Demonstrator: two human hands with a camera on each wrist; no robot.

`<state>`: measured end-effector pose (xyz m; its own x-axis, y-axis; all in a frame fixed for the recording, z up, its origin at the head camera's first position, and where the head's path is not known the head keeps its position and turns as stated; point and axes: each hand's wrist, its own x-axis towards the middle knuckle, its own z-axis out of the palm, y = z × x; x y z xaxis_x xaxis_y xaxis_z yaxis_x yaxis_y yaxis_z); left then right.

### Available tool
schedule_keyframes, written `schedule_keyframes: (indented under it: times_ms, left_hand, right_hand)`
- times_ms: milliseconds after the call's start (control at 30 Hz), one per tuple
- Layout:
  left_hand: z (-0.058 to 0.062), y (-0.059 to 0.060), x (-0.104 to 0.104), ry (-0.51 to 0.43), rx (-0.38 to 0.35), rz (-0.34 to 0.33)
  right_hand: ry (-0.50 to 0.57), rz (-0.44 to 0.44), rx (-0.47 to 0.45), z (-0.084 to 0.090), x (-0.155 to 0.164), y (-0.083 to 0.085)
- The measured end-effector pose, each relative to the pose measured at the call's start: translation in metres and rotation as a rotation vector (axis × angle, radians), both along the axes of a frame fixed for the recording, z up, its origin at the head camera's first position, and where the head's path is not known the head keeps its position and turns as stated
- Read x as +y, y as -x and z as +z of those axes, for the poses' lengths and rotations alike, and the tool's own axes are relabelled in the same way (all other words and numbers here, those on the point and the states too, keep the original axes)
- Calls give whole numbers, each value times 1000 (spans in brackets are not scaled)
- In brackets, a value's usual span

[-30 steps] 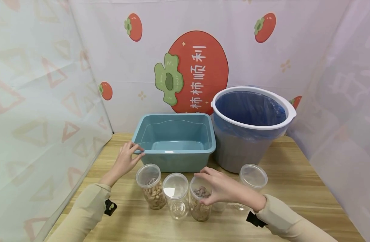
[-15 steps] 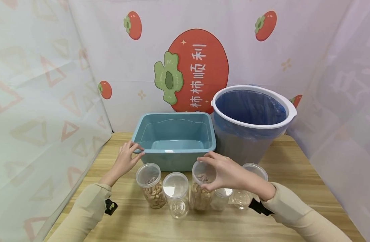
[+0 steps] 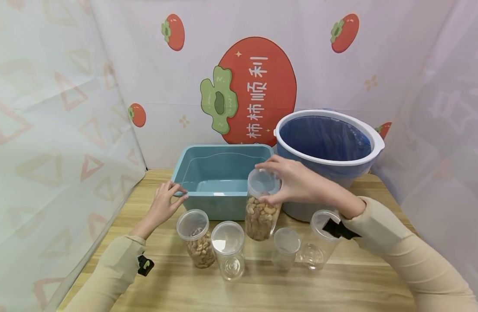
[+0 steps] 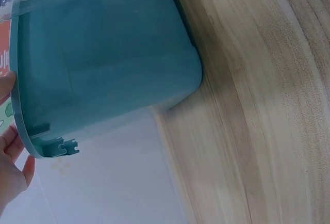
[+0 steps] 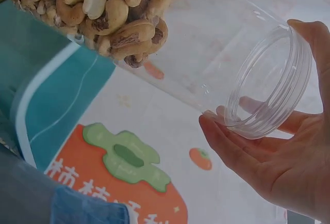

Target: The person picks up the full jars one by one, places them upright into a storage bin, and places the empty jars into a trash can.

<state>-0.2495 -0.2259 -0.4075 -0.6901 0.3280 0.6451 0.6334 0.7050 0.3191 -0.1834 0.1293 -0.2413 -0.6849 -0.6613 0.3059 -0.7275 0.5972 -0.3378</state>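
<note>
My right hand [image 3: 301, 182] grips a clear lidded jar [image 3: 260, 216] by its top, thumb on one side and fingers on the other. Cashews fill the jar's lower part, and it hangs above the table before the blue plastic basin [image 3: 219, 194]. Close up in the right wrist view, the fingers [image 5: 232, 154] curl round the clear screw lid [image 5: 268, 84]. My left hand [image 3: 162, 206] pinches the basin's near left corner; the left wrist view has its fingers [image 4: 13, 141] at the rim. The basin's visible inside holds nothing.
Another cashew jar [image 3: 201, 249] stands on the wooden table, left of a clear jar [image 3: 229, 253]. A small clear jar [image 3: 286, 251] and a taller one [image 3: 321, 242] stand at right. Behind them is a bin [image 3: 329, 162] lined with a blue bag.
My right hand has lifted the cashew jar off the table, up and slightly right towards the basin. The small jar behind it has come into full view. The left hand stays at the rim.
</note>
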Motion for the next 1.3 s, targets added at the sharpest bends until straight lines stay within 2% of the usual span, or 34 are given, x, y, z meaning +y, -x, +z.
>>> schedule_keyframes:
  times_ms: [333,467,700,1000,1300]
  left_hand:
    - [0,0,0,-4,10,1]
    - [-1,0,0,-8,14,-5]
    - [-4,1,-2,-17,20,0]
    - [-4,-1,1,-27,27,2]
    - [-5,-1,2,-36,27,6]
  right_hand:
    - [-6,-59,-37,31,-8,30]
    - [9,-84,-48,39,-11,40]
    - [41,-174,-120,47,-16,58]
    - [56,-233,-113,44,-21,85]
    - [78,-250,-164,18,-25,113]
